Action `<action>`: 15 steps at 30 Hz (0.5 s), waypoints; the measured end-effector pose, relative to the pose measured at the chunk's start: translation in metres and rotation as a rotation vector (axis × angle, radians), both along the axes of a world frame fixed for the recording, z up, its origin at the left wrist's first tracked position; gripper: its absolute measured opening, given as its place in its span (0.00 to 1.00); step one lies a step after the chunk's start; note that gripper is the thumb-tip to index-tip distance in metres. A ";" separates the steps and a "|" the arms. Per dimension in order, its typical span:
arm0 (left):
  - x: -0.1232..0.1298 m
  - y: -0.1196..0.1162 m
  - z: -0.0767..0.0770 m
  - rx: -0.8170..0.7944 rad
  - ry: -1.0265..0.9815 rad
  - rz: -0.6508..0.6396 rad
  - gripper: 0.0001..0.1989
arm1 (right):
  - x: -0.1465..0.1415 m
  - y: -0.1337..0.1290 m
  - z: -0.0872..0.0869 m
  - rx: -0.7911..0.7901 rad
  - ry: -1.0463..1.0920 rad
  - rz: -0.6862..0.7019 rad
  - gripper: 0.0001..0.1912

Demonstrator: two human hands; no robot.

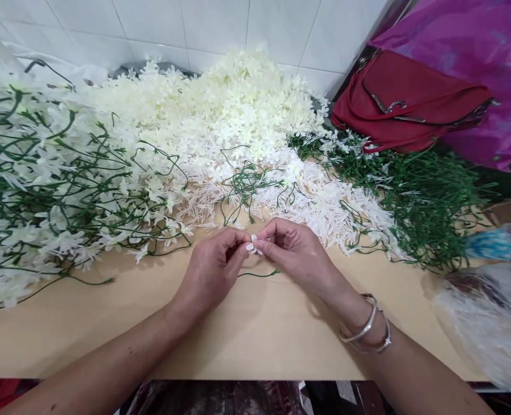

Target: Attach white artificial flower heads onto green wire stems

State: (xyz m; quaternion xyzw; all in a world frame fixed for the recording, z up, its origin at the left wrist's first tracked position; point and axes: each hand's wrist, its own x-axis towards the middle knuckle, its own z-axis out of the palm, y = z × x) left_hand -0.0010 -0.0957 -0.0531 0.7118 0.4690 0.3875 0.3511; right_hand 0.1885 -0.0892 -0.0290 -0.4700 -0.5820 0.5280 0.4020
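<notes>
Near the middle of the table, my left hand (214, 265) and my right hand (298, 253) meet fingertip to fingertip around a small white flower (254, 245). Both hands pinch it between thumb and index finger, and its centre is partly covered by the fingertips. A green stem (259, 274) shows just below the fingers, on the tabletop or close above it; whether it joins the flower cannot be made out. Right behind the hands lie loose green stems (249, 183) and many thin white pieces (315, 213).
Cream flowers (246, 98) are heaped against the tiled wall. White flowers on green stems (65, 190) cover the left side. At right are green stems (428, 196), a red bag (411, 104), purple plastic (488, 52) and a clear plastic bag (492, 317). The table (246, 340) has its edge near me.
</notes>
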 end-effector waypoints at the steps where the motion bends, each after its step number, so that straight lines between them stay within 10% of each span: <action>1: 0.000 0.000 -0.001 -0.019 -0.034 0.000 0.04 | 0.000 0.001 -0.001 -0.008 0.016 -0.005 0.06; 15: 0.005 -0.002 0.007 -0.294 -0.530 -0.062 0.09 | 0.014 0.007 0.007 -0.066 0.075 0.048 0.13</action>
